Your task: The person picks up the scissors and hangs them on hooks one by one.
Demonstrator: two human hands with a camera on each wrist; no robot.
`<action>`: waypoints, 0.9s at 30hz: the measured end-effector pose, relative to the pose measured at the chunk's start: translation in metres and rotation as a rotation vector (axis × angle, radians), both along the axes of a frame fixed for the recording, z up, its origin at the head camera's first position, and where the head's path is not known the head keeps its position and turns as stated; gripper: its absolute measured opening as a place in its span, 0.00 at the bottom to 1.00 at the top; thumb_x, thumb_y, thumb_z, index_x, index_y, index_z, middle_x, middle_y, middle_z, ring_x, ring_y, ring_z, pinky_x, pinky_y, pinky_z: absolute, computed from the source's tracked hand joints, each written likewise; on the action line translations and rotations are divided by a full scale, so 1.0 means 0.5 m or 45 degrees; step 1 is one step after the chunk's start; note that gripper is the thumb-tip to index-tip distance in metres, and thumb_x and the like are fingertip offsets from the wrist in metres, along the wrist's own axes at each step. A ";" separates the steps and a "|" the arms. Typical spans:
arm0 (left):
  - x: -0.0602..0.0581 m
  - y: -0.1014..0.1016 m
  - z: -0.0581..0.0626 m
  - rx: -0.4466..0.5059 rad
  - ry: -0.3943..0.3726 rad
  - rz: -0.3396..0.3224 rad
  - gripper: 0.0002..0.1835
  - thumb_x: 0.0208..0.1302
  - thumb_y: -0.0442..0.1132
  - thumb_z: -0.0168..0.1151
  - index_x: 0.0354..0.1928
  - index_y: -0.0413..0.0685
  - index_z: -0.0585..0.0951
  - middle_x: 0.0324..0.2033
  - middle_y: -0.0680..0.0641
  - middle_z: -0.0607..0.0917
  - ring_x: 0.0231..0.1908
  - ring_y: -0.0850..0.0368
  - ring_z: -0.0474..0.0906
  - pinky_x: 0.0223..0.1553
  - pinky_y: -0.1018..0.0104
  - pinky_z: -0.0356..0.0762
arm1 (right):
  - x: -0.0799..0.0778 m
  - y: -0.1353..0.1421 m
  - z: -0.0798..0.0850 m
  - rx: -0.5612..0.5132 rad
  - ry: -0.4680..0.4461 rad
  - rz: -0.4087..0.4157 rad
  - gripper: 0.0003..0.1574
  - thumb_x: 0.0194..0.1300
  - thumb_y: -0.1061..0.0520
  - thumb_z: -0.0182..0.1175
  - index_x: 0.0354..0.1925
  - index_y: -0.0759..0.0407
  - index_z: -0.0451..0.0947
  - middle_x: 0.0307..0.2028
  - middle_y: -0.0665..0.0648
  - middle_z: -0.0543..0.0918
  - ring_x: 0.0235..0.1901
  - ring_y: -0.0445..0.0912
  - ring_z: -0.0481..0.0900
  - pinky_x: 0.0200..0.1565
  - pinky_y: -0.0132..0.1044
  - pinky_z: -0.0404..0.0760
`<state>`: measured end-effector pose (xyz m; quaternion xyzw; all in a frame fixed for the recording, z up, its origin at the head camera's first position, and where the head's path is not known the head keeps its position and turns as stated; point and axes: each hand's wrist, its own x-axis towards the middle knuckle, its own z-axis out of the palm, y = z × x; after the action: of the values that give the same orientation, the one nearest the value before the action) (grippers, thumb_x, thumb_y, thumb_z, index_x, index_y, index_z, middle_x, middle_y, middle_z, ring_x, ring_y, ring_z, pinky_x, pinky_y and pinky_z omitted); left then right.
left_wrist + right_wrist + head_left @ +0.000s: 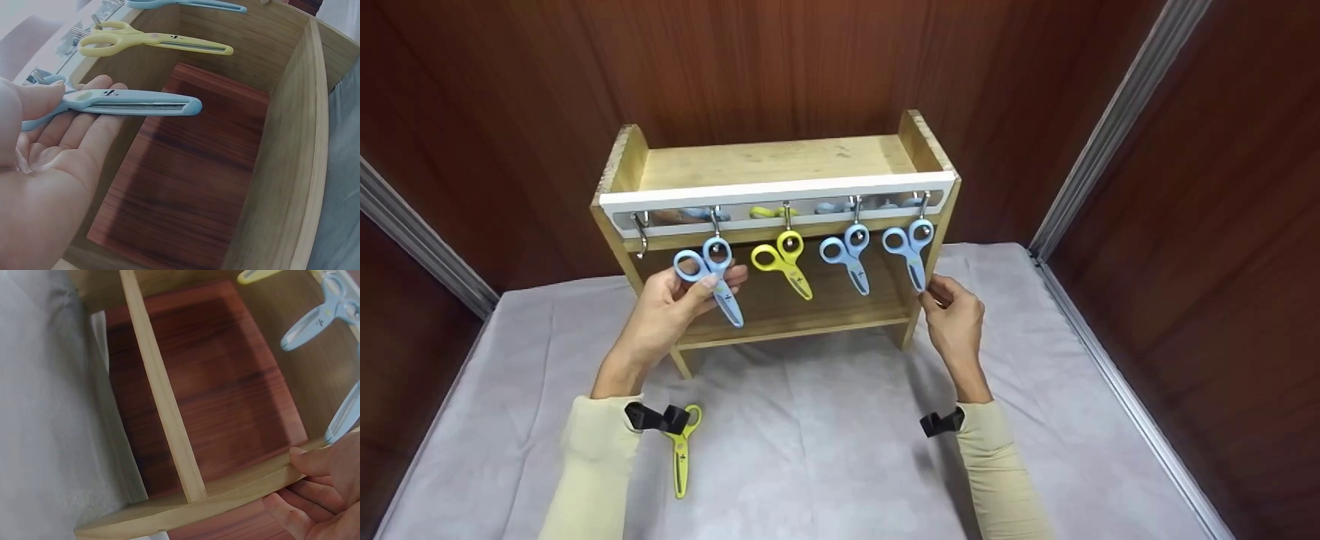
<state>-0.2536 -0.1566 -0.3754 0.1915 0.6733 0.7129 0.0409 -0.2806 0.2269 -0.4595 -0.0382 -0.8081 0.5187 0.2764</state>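
My left hand (667, 304) pinches a pair of light blue scissors (727, 304) between thumb and fingers. One handle loop of these scissors is at the second hook (715, 217) from the left. In the left wrist view the thumb lies on the handles of the blue scissors (140, 103), with the fingers behind. My right hand (956, 311) holds the right side board of the wooden rack (791, 337); in the right wrist view the thumb and fingers (315, 461) stand on either side of that board (242, 492). Blade tips of the rightmost blue scissors (913, 266) hang just above this hand.
Yellow scissors (789, 266) and another blue pair (851, 259) hang between the hands. The leftmost hook (640, 240) holds nothing. More yellow scissors (681, 457) lie on the grey cloth (810, 450), near my left sleeve. Dark wood-look walls (780, 67) surround the rack.
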 end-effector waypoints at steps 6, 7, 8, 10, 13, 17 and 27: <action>-0.005 0.002 -0.006 0.042 -0.015 -0.002 0.24 0.73 0.41 0.55 0.63 0.32 0.70 0.58 0.36 0.82 0.60 0.54 0.80 0.63 0.63 0.75 | 0.000 -0.001 0.002 0.005 -0.008 -0.003 0.15 0.60 0.64 0.66 0.47 0.61 0.85 0.43 0.62 0.89 0.44 0.49 0.89 0.45 0.33 0.86; -0.006 0.002 -0.007 0.048 -0.016 -0.002 0.24 0.73 0.40 0.55 0.63 0.31 0.70 0.58 0.36 0.82 0.60 0.54 0.80 0.63 0.64 0.76 | 0.000 -0.001 0.003 0.006 -0.011 -0.004 0.15 0.60 0.64 0.66 0.47 0.61 0.85 0.43 0.62 0.89 0.44 0.50 0.89 0.44 0.32 0.86; -0.007 0.003 -0.008 0.054 -0.017 -0.002 0.24 0.73 0.40 0.54 0.63 0.31 0.70 0.58 0.36 0.81 0.60 0.54 0.80 0.62 0.64 0.76 | -0.001 -0.001 0.003 0.010 -0.011 -0.005 0.15 0.60 0.64 0.66 0.47 0.61 0.85 0.43 0.62 0.89 0.44 0.50 0.89 0.44 0.32 0.86; -0.008 0.003 -0.009 0.055 -0.013 0.003 0.24 0.73 0.40 0.54 0.63 0.31 0.69 0.59 0.35 0.81 0.59 0.54 0.80 0.62 0.64 0.76 | -0.001 -0.001 0.003 0.015 -0.010 -0.006 0.15 0.60 0.64 0.66 0.47 0.61 0.85 0.43 0.61 0.89 0.43 0.49 0.89 0.44 0.31 0.86; -0.009 0.004 -0.011 0.044 0.003 0.018 0.24 0.73 0.41 0.54 0.63 0.32 0.69 0.59 0.34 0.81 0.59 0.54 0.81 0.62 0.64 0.76 | -0.001 -0.001 0.004 0.014 -0.006 -0.008 0.15 0.59 0.63 0.66 0.46 0.61 0.85 0.42 0.61 0.89 0.43 0.49 0.89 0.44 0.30 0.85; -0.009 0.003 -0.016 0.014 0.023 0.056 0.24 0.72 0.43 0.55 0.63 0.34 0.70 0.57 0.36 0.82 0.59 0.54 0.81 0.61 0.65 0.76 | 0.000 0.000 0.005 0.014 -0.010 -0.004 0.15 0.59 0.64 0.65 0.47 0.61 0.85 0.43 0.61 0.89 0.43 0.49 0.89 0.44 0.29 0.85; -0.003 0.010 -0.035 0.004 0.039 0.076 0.24 0.71 0.39 0.57 0.63 0.33 0.71 0.60 0.32 0.79 0.59 0.48 0.80 0.60 0.60 0.78 | 0.003 0.000 0.004 0.010 -0.019 0.010 0.15 0.60 0.63 0.65 0.47 0.61 0.85 0.43 0.61 0.89 0.44 0.49 0.89 0.46 0.36 0.86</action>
<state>-0.2550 -0.1518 -0.3928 0.1821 0.6782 0.7119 0.0090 -0.2790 0.2271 -0.4577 -0.0380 -0.8123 0.5163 0.2685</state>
